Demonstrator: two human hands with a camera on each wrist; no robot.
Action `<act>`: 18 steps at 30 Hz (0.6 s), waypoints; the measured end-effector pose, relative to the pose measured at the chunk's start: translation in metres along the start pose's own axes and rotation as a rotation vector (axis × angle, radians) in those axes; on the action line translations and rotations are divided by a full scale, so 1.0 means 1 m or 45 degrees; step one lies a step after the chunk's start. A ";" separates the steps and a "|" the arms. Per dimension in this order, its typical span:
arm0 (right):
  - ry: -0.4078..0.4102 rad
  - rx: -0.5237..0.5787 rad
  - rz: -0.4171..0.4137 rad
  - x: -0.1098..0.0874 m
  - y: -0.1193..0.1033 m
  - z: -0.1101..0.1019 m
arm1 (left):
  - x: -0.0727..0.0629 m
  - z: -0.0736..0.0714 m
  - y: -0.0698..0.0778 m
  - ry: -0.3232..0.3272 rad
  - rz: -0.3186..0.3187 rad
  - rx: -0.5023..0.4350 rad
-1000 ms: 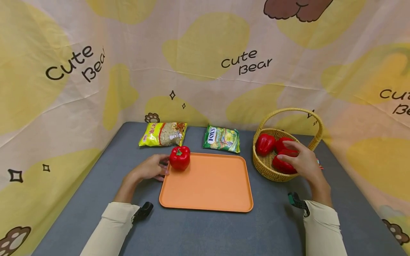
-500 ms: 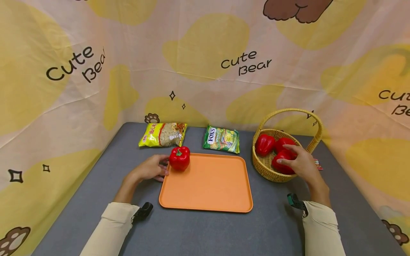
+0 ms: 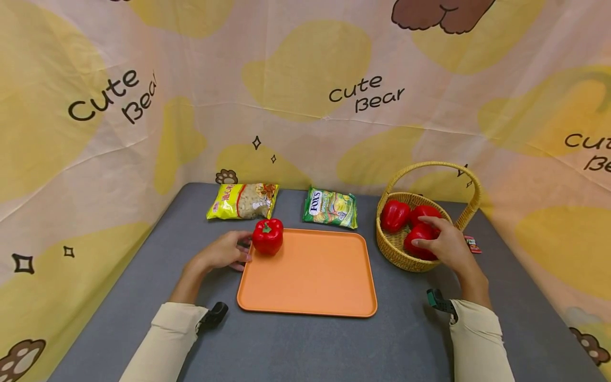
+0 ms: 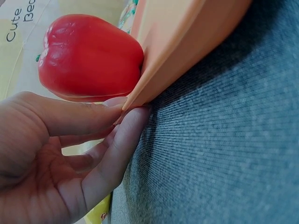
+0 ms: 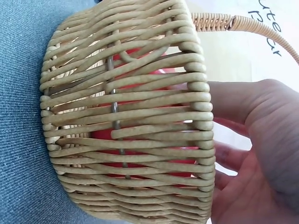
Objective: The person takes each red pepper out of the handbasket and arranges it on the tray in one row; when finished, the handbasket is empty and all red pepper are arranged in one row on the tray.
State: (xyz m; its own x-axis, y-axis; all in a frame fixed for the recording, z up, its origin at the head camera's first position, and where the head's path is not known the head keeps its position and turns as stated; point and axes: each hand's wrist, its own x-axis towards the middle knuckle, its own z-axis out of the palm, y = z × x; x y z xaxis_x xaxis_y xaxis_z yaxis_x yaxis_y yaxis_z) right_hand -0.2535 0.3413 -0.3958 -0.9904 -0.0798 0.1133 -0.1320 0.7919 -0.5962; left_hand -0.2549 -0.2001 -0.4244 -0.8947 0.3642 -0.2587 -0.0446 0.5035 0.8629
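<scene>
My left hand point(image 3: 224, 251) pinches the left rim of an orange tray point(image 3: 315, 276) between thumb and fingers. A red bell pepper point(image 3: 268, 237) with a green stem stands on the tray's back left corner, just beside that thumb in the left wrist view. Over at the right, my right hand point(image 3: 451, 244) reaches into a wicker basket point(image 3: 393, 254) and grips a red pepper point(image 3: 420, 240) at its front. Two more red peppers point(image 3: 395, 216) lie behind it. In the right wrist view the weave point(image 5: 140, 107) partly hides the held pepper and the fingertips.
A yellow snack bag point(image 3: 243, 200) lies behind the tray's left corner, and a green candy bag point(image 3: 330, 207) behind its middle. The basket's tall handle point(image 3: 436, 163) arches above it. A small red packet point(image 3: 473, 244) lies right of the basket. Printed cloth walls point(image 3: 305, 106) surround the grey table.
My right hand has lowered onto the front pepper, closed its fingers round it and shifted it slightly to the left. My left hand and the tray have stayed put.
</scene>
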 end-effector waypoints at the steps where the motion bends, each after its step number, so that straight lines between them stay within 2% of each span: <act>1: -0.003 -0.002 -0.004 0.000 0.001 0.000 | 0.000 0.000 0.000 0.001 0.000 0.001; 14: -0.062 -0.080 -0.006 0.002 0.002 -0.001 | 0.001 0.000 0.000 0.004 0.005 -0.005; 18: -0.061 -0.065 -0.001 0.001 0.000 -0.003 | 0.001 0.000 0.000 0.003 0.003 -0.003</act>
State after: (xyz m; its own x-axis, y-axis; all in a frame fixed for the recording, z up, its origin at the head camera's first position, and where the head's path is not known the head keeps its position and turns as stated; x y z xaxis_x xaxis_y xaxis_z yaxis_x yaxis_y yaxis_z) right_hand -0.2545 0.3431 -0.3934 -0.9913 -0.1079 0.0749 -0.1314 0.8215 -0.5548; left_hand -0.2557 -0.1995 -0.4249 -0.8958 0.3637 -0.2554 -0.0434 0.5004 0.8647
